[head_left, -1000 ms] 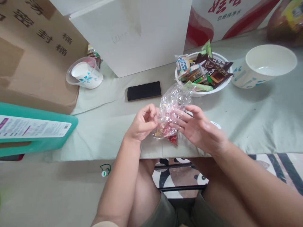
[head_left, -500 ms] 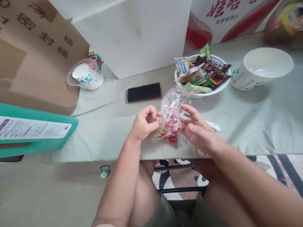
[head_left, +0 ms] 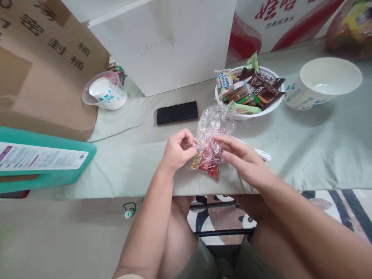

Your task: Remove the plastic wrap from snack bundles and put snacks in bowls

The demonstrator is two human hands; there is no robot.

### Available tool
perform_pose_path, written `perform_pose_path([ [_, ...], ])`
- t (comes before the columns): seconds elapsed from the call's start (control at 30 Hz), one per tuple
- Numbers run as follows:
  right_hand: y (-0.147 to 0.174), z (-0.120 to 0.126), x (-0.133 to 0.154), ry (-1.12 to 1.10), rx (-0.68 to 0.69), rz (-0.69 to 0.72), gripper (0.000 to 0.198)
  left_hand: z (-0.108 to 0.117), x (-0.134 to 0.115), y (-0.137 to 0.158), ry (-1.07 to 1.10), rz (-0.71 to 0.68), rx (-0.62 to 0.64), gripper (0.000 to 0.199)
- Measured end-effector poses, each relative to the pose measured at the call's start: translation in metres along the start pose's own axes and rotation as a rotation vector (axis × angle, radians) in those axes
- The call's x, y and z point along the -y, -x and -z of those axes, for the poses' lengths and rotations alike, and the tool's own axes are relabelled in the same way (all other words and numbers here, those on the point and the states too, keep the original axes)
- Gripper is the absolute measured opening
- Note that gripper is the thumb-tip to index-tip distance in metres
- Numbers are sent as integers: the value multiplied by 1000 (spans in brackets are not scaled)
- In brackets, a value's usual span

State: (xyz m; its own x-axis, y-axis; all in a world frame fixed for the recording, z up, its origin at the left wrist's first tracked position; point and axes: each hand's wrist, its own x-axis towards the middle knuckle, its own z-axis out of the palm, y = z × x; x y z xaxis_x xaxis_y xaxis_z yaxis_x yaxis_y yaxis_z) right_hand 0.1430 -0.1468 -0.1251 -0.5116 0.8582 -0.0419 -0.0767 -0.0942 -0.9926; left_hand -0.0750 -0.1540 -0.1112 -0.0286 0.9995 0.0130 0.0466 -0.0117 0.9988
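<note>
A clear plastic bag point(head_left: 213, 120) with red and gold wrapped pieces inside lies near the table's front edge. My left hand point(head_left: 179, 150) pinches the bag's left side between thumb and fingers. On the other side, my right hand point(head_left: 242, 157) has its fingers stretched out over the bag, thumb apart from them; whether the fingertips press on the plastic is hard to see. Just behind the bag stands a white bowl point(head_left: 277, 104) full of wrapped snacks. A slim white object point(head_left: 263, 155) shows partly from under my right hand.
A black phone point(head_left: 177, 112) lies left of the bowl. Paper cups stand at the left point(head_left: 112, 97) and right point(head_left: 308, 91). Behind are a white box point(head_left: 174, 46) and a printed carton point(head_left: 261, 35). A cardboard box point(head_left: 52, 89) and a green container point(head_left: 78, 166) stand left.
My right hand has come down and left, its fingers straightening over the bag. The bag's upper part has spread slightly to the right. My left hand keeps its pinch.
</note>
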Motion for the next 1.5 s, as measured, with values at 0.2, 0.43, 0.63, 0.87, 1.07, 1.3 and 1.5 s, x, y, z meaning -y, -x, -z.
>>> perform_pose_path([
  [0.2,-2,3,-2,-149,-150,3,35,1,1,-2,134,-36,-43,26],
  [0.43,2,-2,3,-229,35,-21,37,2,1,0,123,-22,79,28],
  [0.63,-3,-1,7,-245,-235,-20,31,9,-1,1,251,40,87,35],
  [0.87,1,1,4,-115,-191,51,22,9,-4,1,423,187,252,71],
  [1.07,1,0,8,75,-112,68,19,4,2,4,233,182,162,68],
  [1.3,1,-1,4,64,-128,107,23,3,5,1,123,78,176,25],
  [1.5,1,1,6,192,-128,155,20,1,8,-3,5,79,89,40],
])
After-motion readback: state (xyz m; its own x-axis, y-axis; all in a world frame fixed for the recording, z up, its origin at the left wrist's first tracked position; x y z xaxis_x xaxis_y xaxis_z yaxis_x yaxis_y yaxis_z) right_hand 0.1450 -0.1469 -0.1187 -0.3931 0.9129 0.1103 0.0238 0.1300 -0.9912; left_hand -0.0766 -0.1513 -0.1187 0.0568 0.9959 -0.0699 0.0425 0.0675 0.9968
